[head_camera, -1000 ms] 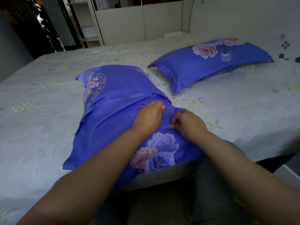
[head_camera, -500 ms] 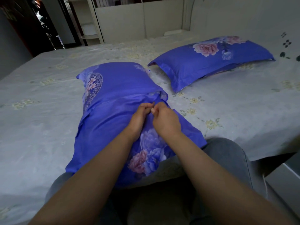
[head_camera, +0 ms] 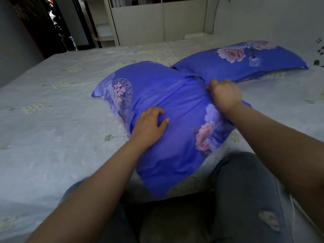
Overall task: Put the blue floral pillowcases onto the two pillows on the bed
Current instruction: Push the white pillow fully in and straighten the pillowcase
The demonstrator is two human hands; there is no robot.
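Note:
A pillow in a blue floral pillowcase (head_camera: 175,106) lies tilted across the near edge of the bed (head_camera: 52,106), its near corner hanging toward my knees. My left hand (head_camera: 150,126) presses on its left middle with spread fingers. My right hand (head_camera: 223,94) grips a fold of the case at its right edge, fingers curled round the cloth. A second pillow in the same blue floral case (head_camera: 245,62) lies flat farther back on the right, just behind the near one.
The bed has a pale sheet with faint yellow flowers. A white headboard (head_camera: 263,20) stands at the right, white cabinets (head_camera: 157,20) at the back, a dark doorway (head_camera: 43,27) at the far left. My knees in grey jeans (head_camera: 245,190) are against the bed's edge.
My hands have parted: the left slid down and left onto the pillow's middle, the right moved right to grip the case's edge. The near pillow turned and rose closer to the far pillow.

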